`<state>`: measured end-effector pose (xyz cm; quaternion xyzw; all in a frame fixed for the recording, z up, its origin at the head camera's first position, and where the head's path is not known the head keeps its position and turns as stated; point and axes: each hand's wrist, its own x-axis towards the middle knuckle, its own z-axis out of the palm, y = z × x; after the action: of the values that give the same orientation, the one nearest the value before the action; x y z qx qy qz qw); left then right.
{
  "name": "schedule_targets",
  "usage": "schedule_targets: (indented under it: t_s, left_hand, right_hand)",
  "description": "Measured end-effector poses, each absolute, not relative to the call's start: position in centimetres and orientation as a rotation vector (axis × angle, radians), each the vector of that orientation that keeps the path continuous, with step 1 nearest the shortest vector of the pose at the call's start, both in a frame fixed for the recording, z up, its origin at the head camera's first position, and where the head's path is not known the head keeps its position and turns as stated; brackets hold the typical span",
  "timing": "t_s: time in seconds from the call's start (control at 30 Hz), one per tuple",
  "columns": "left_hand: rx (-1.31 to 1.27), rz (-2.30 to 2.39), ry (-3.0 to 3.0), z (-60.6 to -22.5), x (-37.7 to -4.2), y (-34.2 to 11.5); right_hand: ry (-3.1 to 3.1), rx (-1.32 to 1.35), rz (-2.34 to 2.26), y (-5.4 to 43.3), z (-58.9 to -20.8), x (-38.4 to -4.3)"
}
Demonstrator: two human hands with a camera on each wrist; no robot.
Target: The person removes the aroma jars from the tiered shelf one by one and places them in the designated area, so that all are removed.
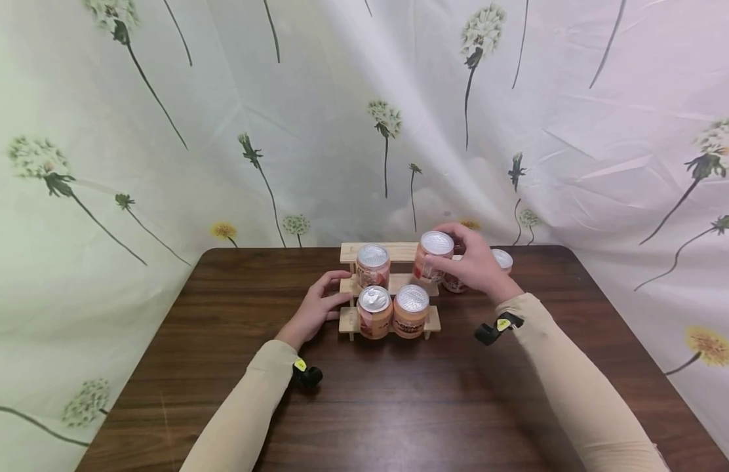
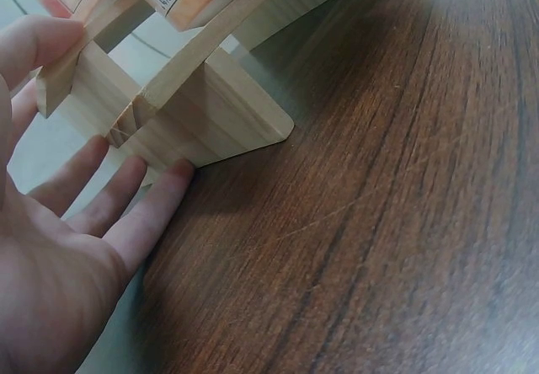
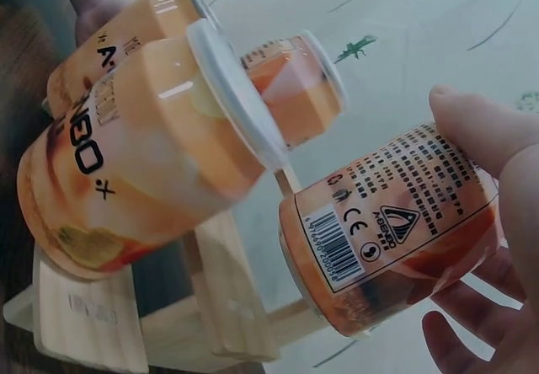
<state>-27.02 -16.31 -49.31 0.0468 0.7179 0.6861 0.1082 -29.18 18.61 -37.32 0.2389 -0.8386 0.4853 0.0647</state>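
Note:
A three-step wooden rack (image 1: 345, 286) stands on the table. Its lowest step carries two orange cans with silver lids, a left can (image 1: 374, 321) and a right can (image 1: 410, 321). Another can (image 1: 373, 267) stands on the middle step at the left. My right hand (image 1: 472, 257) grips a similar can (image 3: 392, 231) round its side, over the right part of that step; whether it touches the wood I cannot tell. My left hand (image 1: 318, 307) touches the rack's left side, its fingers (image 2: 139, 214) fairly straight against the wooden side panel (image 2: 227, 113).
Behind my right hand, partly hidden, two more cans stand on the table, a nearer can (image 1: 455, 282) and a farther can (image 1: 502, 259). The dark wooden table (image 1: 388, 406) reaches back to a flower-printed curtain (image 1: 329, 118).

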Motion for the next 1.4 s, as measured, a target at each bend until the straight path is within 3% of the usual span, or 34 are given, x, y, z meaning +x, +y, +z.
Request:
schedule_targets:
  t_s: [0.67,1.4]
  left_hand:
    - [0.126,2.020,2.117,-49.2,-27.0,-16.3]
    - [0.125,1.995,2.143,-49.3,-27.1,-16.4]
  right_hand:
    - [-2.527,0.539,1.473,23.3,-38.0,-28.2]
    - [-2.679,0.548,1.354,25.3,-41.2,-27.0]
